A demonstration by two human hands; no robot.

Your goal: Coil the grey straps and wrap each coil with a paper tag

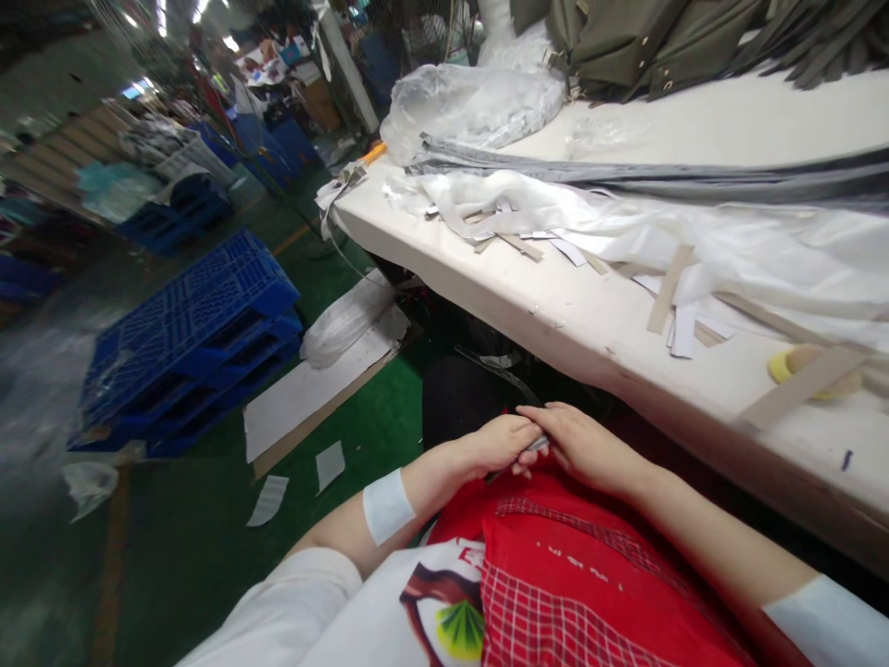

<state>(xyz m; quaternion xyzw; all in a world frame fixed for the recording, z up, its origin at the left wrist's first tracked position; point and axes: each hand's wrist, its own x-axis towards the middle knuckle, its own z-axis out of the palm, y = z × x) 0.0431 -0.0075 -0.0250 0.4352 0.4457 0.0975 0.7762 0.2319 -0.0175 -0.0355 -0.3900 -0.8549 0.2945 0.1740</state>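
My left hand [501,443] rests over my lap with its fingers curled round a thin grey object [538,445]. Only a short piece of that object shows, so its kind is unclear. My right hand [580,445] lies across the left one, fingers stretched out and touching it. Both hands are above the red apron [548,537], just below the front edge of the white table [590,343]. Pale patches cover part of each forearm.
On the table lie white sheeting [645,227], cut grey strips [670,287], a yellow tape roll [812,366], a long grey strip bundle [556,171] and dark green bags [618,46]. Blue pallets [201,324] and cardboard [312,398] are on the floor at the left.
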